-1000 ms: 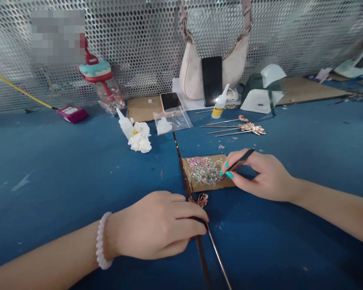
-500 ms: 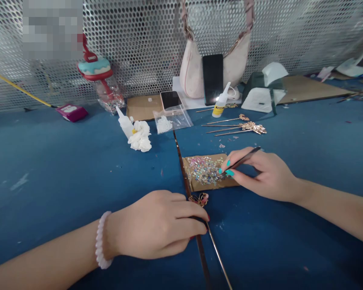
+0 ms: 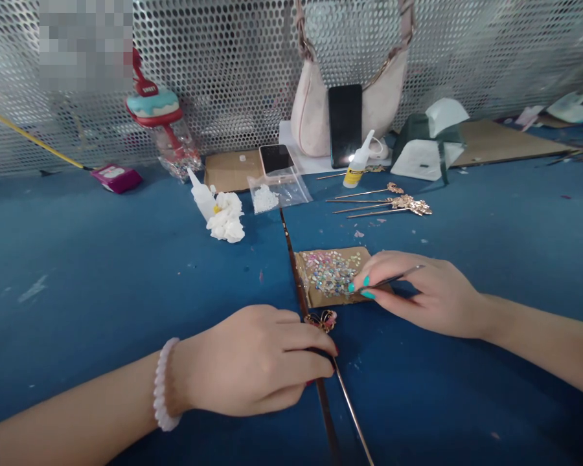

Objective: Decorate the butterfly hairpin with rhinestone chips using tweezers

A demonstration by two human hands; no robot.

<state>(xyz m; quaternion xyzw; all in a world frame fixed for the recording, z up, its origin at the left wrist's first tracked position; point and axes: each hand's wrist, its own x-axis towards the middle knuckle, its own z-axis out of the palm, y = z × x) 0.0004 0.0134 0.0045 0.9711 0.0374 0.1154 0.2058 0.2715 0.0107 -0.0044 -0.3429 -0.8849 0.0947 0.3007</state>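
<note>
My left hand (image 3: 257, 362), with a beaded bracelet on its wrist, is closed around a hairpin (image 3: 350, 404) near its ornament. The pin's long metal shaft runs down towards the bottom edge, and its pink and gold butterfly-like top (image 3: 324, 321) shows just past the fingers. In a pinch, my right hand (image 3: 422, 291) grips slim dark tweezers (image 3: 398, 277). Their tip is low at the right side of a brown cardboard piece (image 3: 328, 300) covered with small iridescent chips (image 3: 331, 272). Whether the tip holds a chip is too small to tell.
Several gold hairpins (image 3: 383, 206) lie beyond the cardboard. Behind them stand a glue bottle (image 3: 358, 162), a tissue pack (image 3: 427, 152), an upright phone (image 3: 344, 126) and a handbag (image 3: 308, 110). To the left are another bottle (image 3: 201, 196), crumpled tissue (image 3: 227, 220) and a bag of white bits (image 3: 267, 198).
My right hand has shifted slightly down, and the tweezers lie at a flatter angle over the chips. The left hand keeps its hold on the hairpin, nearly still.
</note>
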